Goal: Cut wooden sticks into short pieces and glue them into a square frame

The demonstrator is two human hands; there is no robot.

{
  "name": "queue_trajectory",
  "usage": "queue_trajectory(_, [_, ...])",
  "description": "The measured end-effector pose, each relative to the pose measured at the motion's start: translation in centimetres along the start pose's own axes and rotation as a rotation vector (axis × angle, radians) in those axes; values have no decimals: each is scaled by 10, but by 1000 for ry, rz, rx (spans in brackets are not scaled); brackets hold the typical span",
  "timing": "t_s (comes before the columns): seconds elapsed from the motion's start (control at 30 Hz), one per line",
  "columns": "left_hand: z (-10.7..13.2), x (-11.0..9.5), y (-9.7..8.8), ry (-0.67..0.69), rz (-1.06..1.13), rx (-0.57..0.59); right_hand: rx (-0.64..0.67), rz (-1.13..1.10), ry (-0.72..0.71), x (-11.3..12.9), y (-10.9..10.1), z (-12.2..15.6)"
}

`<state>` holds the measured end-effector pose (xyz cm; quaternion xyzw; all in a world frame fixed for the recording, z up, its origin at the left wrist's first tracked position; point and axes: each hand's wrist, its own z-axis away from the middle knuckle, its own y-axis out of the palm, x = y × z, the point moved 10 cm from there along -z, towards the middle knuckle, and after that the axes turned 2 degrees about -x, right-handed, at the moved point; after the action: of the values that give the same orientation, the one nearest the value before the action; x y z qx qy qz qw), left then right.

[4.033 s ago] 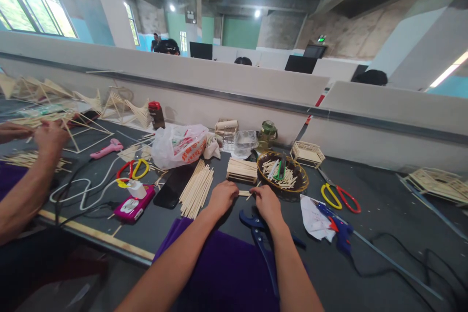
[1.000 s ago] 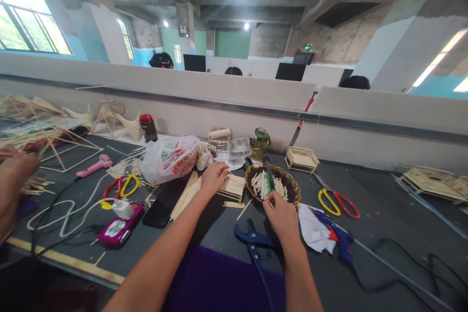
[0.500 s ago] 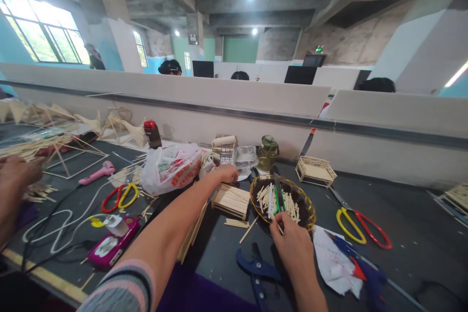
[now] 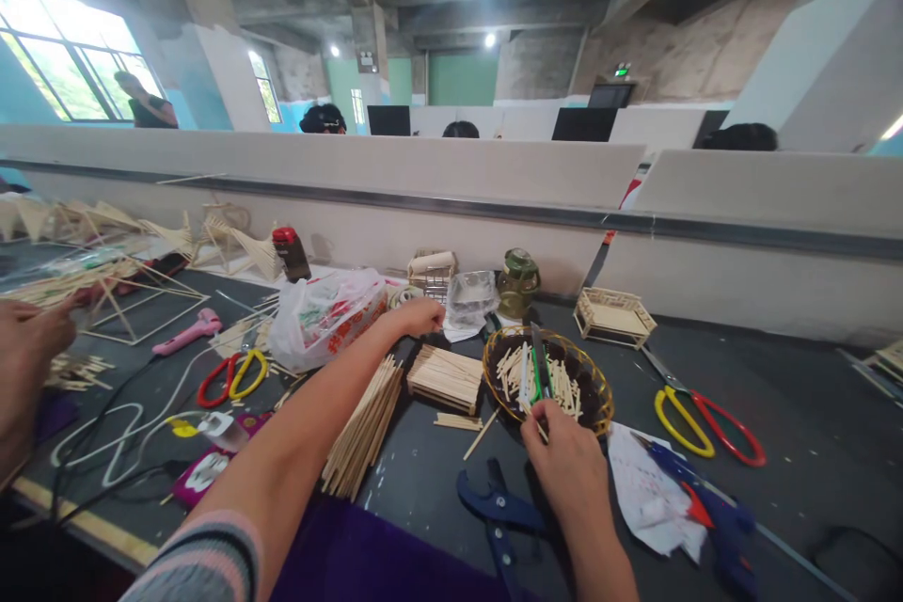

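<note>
My right hand (image 4: 568, 451) is at the near rim of a woven basket (image 4: 603, 390), its fingers pinched on a thin wooden stick. Inside the basket lie many short wooden sticks (image 4: 564, 386) and a green-handled cutter (image 4: 540, 367), just beyond my fingertips. My left hand (image 4: 421, 315) is stretched forward with its fingers closed, near a clear plastic box (image 4: 471, 299); whatever they hold is hidden. Between the hands stands a small platform of wooden sticks (image 4: 444, 378), with a few loose sticks (image 4: 457, 421) in front of it.
A bundle of long sticks (image 4: 363, 428) lies beside my left forearm. Blue pliers (image 4: 499, 503), red-and-yellow scissors (image 4: 705, 423), crumpled paper (image 4: 649, 499) and a blue glue gun (image 4: 726, 517) surround my right arm. A plastic bag (image 4: 324, 315) and another person's hand (image 4: 32, 348) are leftward.
My left hand has drawn back slightly to the left, and its forearm has shifted left, uncovering more of the long stick bundle. The right hand keeps its place at the basket.
</note>
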<state>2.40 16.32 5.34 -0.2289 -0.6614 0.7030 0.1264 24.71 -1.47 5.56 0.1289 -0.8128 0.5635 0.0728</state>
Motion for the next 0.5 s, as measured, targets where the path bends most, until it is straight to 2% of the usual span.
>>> queue_trajectory(0.1, [24, -9, -17, 27, 3, -27, 10, 10, 17, 0, 0, 0])
queue_trajectory(0.23, [46, -29, -20, 64, -5, -38, 18, 16, 28, -2, 1, 0])
queue_trajectory(0.37, [50, -42, -17, 95, -14, -54, 21, 4, 33, -3, 1, 0])
queue_trajectory(0.5, [47, -47, -13, 119, -20, -46, 34, 4, 34, -2, 2, 0])
